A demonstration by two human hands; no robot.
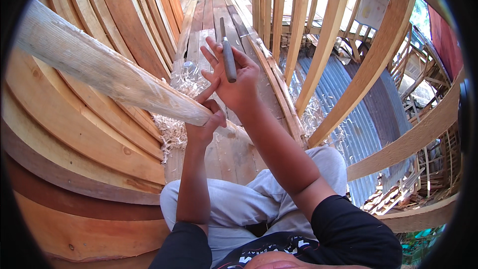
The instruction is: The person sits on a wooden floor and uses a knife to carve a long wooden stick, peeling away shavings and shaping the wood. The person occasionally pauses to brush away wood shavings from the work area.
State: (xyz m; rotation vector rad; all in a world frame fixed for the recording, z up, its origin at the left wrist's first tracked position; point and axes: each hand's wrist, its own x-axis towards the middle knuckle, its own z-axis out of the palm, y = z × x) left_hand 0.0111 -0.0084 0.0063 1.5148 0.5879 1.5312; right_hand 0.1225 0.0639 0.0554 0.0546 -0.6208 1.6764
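A chisel [228, 60] with a dark grey round handle and a narrow blade pointing away rests in my right hand [242, 77]. That palm is turned up, the handle held against the fingers and thumb, some fingers spread. My left hand [206, 123] is just below, around the near part of a long pale wooden beam [114, 77]. Its index finger reaches up to the right palm while the other fingers curl; how firmly they grip is partly hidden. The beam slants from the upper left down to my left hand.
Wooden boards [74, 124] line the left side. Curled wood shavings [174, 137] and a small metallic round object [188, 65] lie on the plank floor [226, 159]. A slatted wooden railing [343, 35] runs along the right, with corrugated metal sheets [343, 114] below it.
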